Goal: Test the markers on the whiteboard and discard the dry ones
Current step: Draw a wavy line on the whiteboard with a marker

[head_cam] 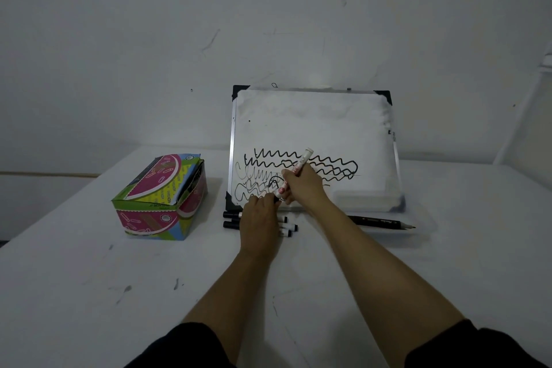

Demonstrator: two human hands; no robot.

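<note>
A small whiteboard (313,122) leans against the wall, its lower half covered in black and faint grey squiggles. My right hand (303,187) grips a white marker (300,166) by its barrel, held tilted in front of the board. My left hand (258,216) pinches the marker's black cap end (277,199) at the lower tip. Several white markers with black caps (288,227) lie on the table under my left hand, their ends sticking out on both sides. A black marker (379,222) lies to the right below the board.
A colourful open cardboard box (161,200) stands on the white table (119,278) to the left of the board. The wall is close behind the board. Dark smudges mark the tabletop near me.
</note>
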